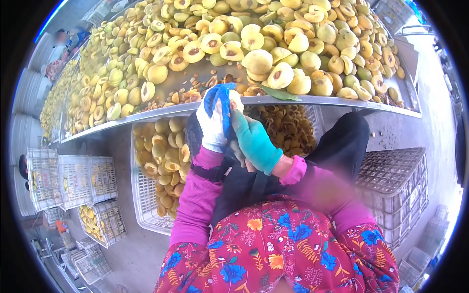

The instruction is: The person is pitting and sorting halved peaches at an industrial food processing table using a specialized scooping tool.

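Observation:
My left hand [216, 117], in a white glove with blue on its fingers, is closed at the front rim of the metal table. A pale piece of peach [237, 100] shows at its fingertips, mostly hidden by the glove. My right hand [256, 142], in a teal glove, is closed and pressed against the left. A tool's brownish handle end [250, 166] sticks out below the right palm; its working end is hidden. Just beyond both hands lie peach scraps and pits [195, 93] and many halved yellow peaches [212, 44].
The metal table's rim [337, 102] runs across in front of me. Below it stand a white crate [146, 205] of peach halves and a crate of darker scraps [288, 127]. Stacked crates [391, 190] are at right, more crates [73, 178] at left. A green leaf [281, 94] lies near the rim.

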`<action>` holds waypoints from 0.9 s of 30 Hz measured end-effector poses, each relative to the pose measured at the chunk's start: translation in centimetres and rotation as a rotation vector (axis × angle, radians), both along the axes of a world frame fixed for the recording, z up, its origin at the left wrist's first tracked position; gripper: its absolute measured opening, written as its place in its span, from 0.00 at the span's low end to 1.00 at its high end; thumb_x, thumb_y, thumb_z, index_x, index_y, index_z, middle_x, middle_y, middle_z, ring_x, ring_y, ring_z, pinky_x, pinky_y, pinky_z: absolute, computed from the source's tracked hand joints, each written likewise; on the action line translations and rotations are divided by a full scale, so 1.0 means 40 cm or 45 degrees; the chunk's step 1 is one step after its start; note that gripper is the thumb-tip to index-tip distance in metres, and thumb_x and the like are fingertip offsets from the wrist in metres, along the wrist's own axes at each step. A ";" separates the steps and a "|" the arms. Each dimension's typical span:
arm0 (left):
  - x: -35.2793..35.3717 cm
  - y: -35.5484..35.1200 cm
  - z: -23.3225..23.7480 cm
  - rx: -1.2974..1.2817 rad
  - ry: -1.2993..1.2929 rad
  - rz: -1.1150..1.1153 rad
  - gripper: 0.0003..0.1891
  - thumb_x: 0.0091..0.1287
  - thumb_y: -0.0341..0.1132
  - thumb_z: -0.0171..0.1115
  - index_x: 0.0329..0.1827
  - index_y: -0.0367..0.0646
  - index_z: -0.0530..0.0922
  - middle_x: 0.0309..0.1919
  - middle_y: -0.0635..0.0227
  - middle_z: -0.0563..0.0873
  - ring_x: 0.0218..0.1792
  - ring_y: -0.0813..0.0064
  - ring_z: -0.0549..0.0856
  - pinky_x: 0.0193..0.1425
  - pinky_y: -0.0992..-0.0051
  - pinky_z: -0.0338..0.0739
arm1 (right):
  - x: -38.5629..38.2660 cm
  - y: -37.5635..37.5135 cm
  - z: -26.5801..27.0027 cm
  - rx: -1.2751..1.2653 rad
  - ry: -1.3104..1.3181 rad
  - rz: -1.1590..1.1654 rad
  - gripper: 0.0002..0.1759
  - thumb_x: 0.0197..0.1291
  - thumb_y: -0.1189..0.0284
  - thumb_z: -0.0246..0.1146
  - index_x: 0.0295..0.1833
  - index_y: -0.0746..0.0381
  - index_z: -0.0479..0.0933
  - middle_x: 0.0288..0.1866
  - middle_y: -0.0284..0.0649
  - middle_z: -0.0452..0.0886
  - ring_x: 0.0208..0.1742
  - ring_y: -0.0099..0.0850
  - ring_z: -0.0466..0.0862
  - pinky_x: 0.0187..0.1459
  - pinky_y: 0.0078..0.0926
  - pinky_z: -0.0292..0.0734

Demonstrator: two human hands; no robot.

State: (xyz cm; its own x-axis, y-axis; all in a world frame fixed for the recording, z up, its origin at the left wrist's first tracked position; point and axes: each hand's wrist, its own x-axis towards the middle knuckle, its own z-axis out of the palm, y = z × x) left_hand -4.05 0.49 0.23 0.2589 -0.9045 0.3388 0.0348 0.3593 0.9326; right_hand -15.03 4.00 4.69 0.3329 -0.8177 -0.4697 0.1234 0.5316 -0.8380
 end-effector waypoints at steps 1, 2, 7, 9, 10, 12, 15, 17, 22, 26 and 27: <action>-0.003 0.002 0.003 0.043 0.112 -0.010 0.18 0.67 0.43 0.57 0.46 0.32 0.76 0.42 0.61 0.83 0.41 0.75 0.81 0.48 0.75 0.76 | -0.010 -0.007 -0.005 0.012 -0.091 0.071 0.29 0.65 0.43 0.46 0.35 0.61 0.69 0.12 0.31 0.65 0.08 0.20 0.64 0.09 0.19 0.60; -0.004 0.002 0.005 0.084 0.221 -0.018 0.19 0.67 0.43 0.57 0.47 0.32 0.75 0.43 0.61 0.83 0.41 0.74 0.81 0.48 0.74 0.77 | -0.018 -0.014 -0.007 0.022 -0.184 0.144 0.30 0.64 0.42 0.46 0.34 0.61 0.68 0.11 0.32 0.64 0.08 0.21 0.64 0.09 0.20 0.60; -0.004 -0.004 0.003 -0.027 0.088 0.019 0.18 0.67 0.42 0.58 0.49 0.34 0.75 0.41 0.64 0.82 0.37 0.78 0.79 0.43 0.78 0.75 | -0.023 -0.022 0.023 0.117 -0.144 0.204 0.29 0.62 0.40 0.46 0.33 0.57 0.66 0.13 0.32 0.65 0.08 0.21 0.64 0.09 0.21 0.61; 0.001 -0.011 0.023 -0.096 0.037 0.016 0.18 0.66 0.42 0.59 0.49 0.35 0.76 0.38 0.68 0.82 0.33 0.84 0.77 0.38 0.84 0.71 | -0.024 -0.019 0.022 0.265 -0.377 0.170 0.30 0.63 0.40 0.46 0.31 0.58 0.66 0.12 0.33 0.65 0.08 0.21 0.64 0.08 0.22 0.61; 0.020 -0.005 0.041 -0.007 -0.061 -0.125 0.18 0.66 0.41 0.59 0.49 0.35 0.76 0.38 0.67 0.83 0.33 0.83 0.78 0.39 0.84 0.72 | -0.042 -0.022 0.014 0.246 -0.443 0.247 0.31 0.62 0.39 0.45 0.30 0.60 0.66 0.12 0.33 0.65 0.08 0.21 0.65 0.08 0.22 0.61; 0.040 -0.002 0.057 0.230 -0.057 -0.272 0.16 0.65 0.37 0.59 0.49 0.32 0.75 0.37 0.64 0.83 0.35 0.77 0.81 0.42 0.81 0.75 | -0.052 -0.035 -0.005 0.027 -0.170 0.334 0.32 0.62 0.38 0.45 0.30 0.60 0.66 0.12 0.32 0.64 0.07 0.22 0.65 0.09 0.21 0.61; 0.011 0.005 0.034 0.290 0.343 -0.231 0.15 0.66 0.34 0.59 0.48 0.30 0.75 0.37 0.63 0.83 0.35 0.75 0.82 0.40 0.79 0.77 | -0.045 -0.015 -0.010 0.391 -0.589 0.349 0.30 0.61 0.38 0.46 0.31 0.57 0.67 0.13 0.28 0.64 0.09 0.20 0.65 0.10 0.21 0.62; 0.002 0.004 0.038 0.320 0.373 -0.210 0.16 0.67 0.38 0.57 0.47 0.30 0.75 0.35 0.61 0.83 0.32 0.73 0.82 0.35 0.77 0.77 | -0.048 -0.014 -0.016 0.739 -0.972 0.366 0.29 0.62 0.39 0.47 0.31 0.56 0.67 0.14 0.27 0.63 0.10 0.19 0.65 0.11 0.21 0.61; 0.014 0.045 0.055 0.524 0.692 -0.399 0.23 0.69 0.49 0.50 0.45 0.33 0.75 0.30 0.57 0.83 0.26 0.66 0.82 0.32 0.72 0.79 | -0.046 -0.005 -0.040 0.920 -1.426 0.593 0.24 0.66 0.44 0.45 0.33 0.54 0.69 0.15 0.25 0.63 0.11 0.18 0.63 0.13 0.21 0.61; 0.041 0.105 0.080 0.546 0.624 -0.122 0.21 0.66 0.50 0.55 0.43 0.36 0.77 0.30 0.58 0.83 0.26 0.65 0.83 0.31 0.71 0.79 | -0.045 0.007 -0.046 0.849 -1.325 0.861 0.24 0.66 0.45 0.46 0.33 0.54 0.69 0.15 0.25 0.63 0.11 0.18 0.65 0.12 0.18 0.59; 0.077 0.120 0.044 0.501 0.436 -0.010 0.20 0.65 0.49 0.56 0.42 0.38 0.78 0.31 0.58 0.83 0.27 0.65 0.83 0.32 0.72 0.79 | -0.057 0.014 -0.043 0.958 -1.400 0.883 0.24 0.65 0.45 0.47 0.32 0.54 0.68 0.14 0.25 0.63 0.11 0.18 0.65 0.11 0.18 0.59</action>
State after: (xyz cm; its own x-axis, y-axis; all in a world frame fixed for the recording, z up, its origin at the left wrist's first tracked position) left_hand -0.96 5.28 2.00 0.2880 -0.9487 -0.1301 0.3627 -0.0176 0.9317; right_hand -17.30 4.56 2.96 0.9984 -0.0421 0.0380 0.0424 0.9991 -0.0085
